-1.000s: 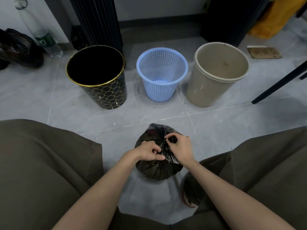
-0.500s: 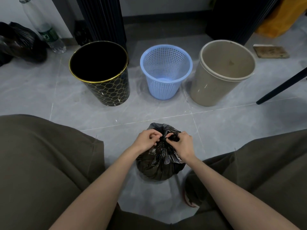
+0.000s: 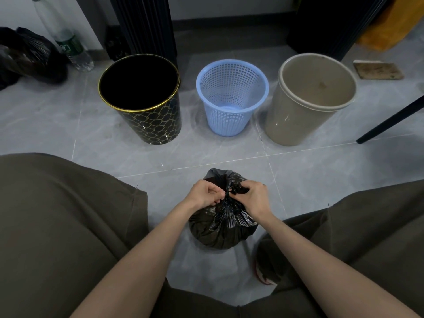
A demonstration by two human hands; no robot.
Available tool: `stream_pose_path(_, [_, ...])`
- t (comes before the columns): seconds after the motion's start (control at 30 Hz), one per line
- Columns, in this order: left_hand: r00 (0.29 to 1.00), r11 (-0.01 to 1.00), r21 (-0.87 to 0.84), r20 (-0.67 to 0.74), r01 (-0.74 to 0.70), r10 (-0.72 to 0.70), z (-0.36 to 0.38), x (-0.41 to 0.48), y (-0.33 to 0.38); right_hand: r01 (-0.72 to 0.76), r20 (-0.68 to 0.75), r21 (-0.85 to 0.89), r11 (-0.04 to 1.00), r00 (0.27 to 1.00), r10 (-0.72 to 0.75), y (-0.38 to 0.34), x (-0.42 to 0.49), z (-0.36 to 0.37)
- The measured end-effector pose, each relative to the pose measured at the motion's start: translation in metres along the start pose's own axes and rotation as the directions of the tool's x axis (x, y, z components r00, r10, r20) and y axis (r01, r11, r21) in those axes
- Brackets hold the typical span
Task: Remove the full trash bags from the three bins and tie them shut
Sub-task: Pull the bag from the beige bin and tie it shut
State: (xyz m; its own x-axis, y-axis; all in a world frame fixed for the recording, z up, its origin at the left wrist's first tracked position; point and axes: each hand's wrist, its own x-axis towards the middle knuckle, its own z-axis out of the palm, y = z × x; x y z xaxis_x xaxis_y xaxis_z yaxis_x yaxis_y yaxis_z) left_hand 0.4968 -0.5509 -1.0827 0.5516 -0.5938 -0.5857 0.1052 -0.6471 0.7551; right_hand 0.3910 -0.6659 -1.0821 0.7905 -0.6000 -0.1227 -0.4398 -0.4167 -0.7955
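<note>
Three bins (image 3: 229, 120), one bag (image 3: 220, 232), left hand (image 3: 204, 195), right hand (image 3: 254, 198) pinching it

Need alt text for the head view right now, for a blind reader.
Left hand and right hand pinch the twisted neck of a black bag on the floor between the person's knees. Beyond it stand a black bin, a blue mesh bin and a beige bin.
</note>
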Motion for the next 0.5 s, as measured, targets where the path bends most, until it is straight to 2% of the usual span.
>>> stream_pose_path(0.23, [0.996, 0.996, 0.094, -0.087, -0.002, 0.011, 0.0028, 0.0022, -0.0001, -0.007, 0.07, 0.023, 1.0, 0.998, 0.005, 0.0042, 0.0027, -0.0016])
stream_pose_path(0.33, [0.994, 0.981, 0.192, -0.099, -0.021, 0.041, 0.0014, 0.0, 0.0012, -0.061, 0.064, 0.029, 0.998, 0.996, 0.059, 0.0059, 0.0033, -0.0022])
stream_pose_path(0.5, [0.996, 0.918, 0.394, -0.064, -0.035, 0.066, -0.0004, -0.0072, 0.0066, -0.153, 0.064, -0.136, 0.979, 0.985, 0.163, 0.0012, 0.0035, -0.0057])
